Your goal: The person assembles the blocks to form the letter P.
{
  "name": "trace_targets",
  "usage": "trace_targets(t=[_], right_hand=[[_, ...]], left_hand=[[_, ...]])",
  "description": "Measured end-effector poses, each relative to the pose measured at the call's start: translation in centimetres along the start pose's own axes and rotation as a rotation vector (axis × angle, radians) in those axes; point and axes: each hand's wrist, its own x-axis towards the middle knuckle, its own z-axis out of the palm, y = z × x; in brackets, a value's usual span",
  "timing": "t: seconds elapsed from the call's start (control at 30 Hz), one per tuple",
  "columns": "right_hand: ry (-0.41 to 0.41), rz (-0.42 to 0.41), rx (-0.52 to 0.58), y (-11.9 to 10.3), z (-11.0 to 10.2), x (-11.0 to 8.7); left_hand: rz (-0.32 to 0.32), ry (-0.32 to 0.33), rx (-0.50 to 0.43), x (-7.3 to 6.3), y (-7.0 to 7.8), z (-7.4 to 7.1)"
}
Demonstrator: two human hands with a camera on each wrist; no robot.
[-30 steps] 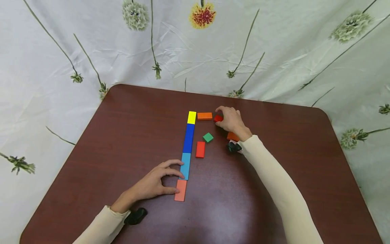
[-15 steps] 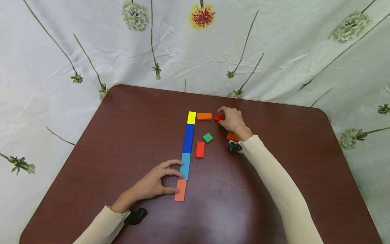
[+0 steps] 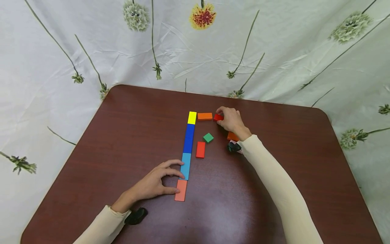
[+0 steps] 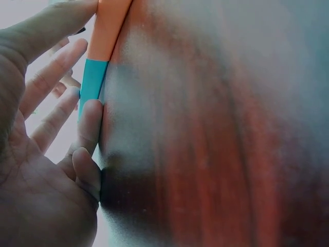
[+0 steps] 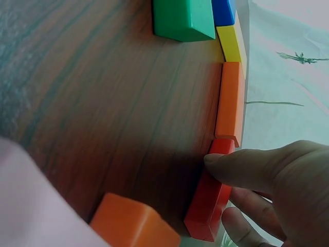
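Observation:
My right hand pinches a red block with thumb and fingers at the far side of the table. In the right wrist view the thumb lies on that red block, whose end meets or nearly meets an orange block. A line of yellow, dark blue, light blue and salmon blocks runs toward me. Beside it, my left hand has its fingers spread, two tips at the light blue block and the thumb at the salmon one.
A green block and another red block lie right of the line. Another orange block sits under my right wrist, near a mostly hidden pale pink piece. The brown table ends at a flowered white cloth.
My right hand has shifted the red block slightly right, then back left toward the orange block, and the block lies straighter in line with it. My left hand has stayed in place.

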Motion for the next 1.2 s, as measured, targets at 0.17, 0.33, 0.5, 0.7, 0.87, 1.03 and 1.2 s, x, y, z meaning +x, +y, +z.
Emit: trace_targets(t=[0.17,0.33,0.5,0.7,0.87,1.03,1.2], right_hand=[[0.001,0.001,0.002,0.0,0.0,0.0],[0.01,-0.008,0.024,-0.2,-0.7,-0.4],[0.018,-0.058,0.087,0.2,-1.9,-1.9],[0.001,-0.076,0.127,2.3,-2.8,-4.6],[-0.01,-0.083,0.144,4.2,-2.9,-6.8],[-0.034,-0.106,0.172,5.4,-2.6,-8.1],[-0.043,-0.125,0.187,5.9,-2.0,-8.5]], left_hand=[[0.013,0.007,0.006,0.0,-0.1,0.1],[0.007,0.005,0.0,0.0,-0.3,0.1],[0.013,0.008,-0.005,0.0,-0.3,0.1],[0.0,0.001,-0.001,0.0,-0.4,0.1],[0.007,0.0,0.005,0.1,-0.3,0.1],[0.001,0.001,0.002,0.1,-0.2,0.0],[-0.011,-0.003,0.001,0.1,-0.2,0.1]])
